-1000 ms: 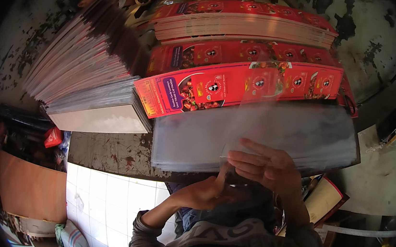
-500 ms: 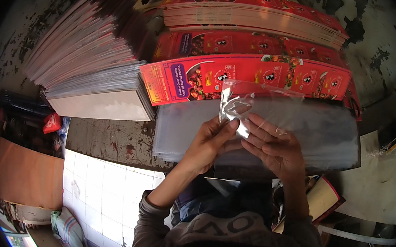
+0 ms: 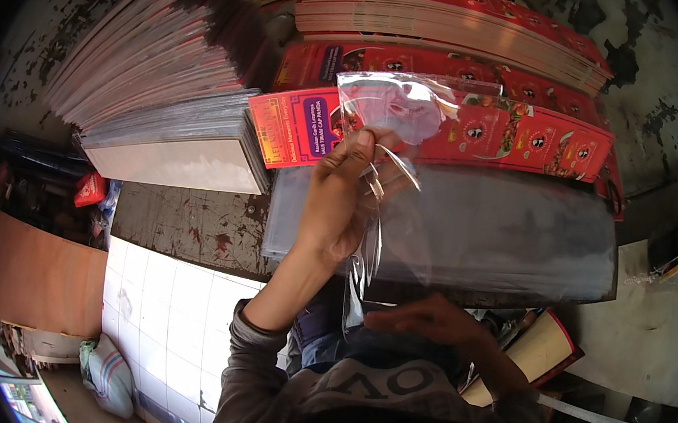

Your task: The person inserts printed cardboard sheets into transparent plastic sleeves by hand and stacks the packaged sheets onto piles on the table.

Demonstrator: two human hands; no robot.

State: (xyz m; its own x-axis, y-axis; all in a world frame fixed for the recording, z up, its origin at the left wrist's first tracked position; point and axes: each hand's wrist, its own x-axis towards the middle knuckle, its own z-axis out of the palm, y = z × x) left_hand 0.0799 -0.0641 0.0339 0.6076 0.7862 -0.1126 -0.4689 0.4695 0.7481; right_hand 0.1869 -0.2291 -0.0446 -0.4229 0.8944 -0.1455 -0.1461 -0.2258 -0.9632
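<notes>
clear plastic bag [image 3: 399,110] pinched upright in left hand [image 3: 340,199], right hand [image 3: 427,320] open, flat at its lower end

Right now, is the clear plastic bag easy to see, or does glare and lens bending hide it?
Head view: glare whitens the top of the clear plastic bag held by the left hand; its lower part is nearly invisible near the right hand. Straight stack edges bend; the corners are black.

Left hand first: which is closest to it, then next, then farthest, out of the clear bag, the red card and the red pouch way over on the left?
1. Clear bag, pinched in the left hand.
2. Red card, just above the fingers.
3. Red pouch, far left, below the table.
</notes>
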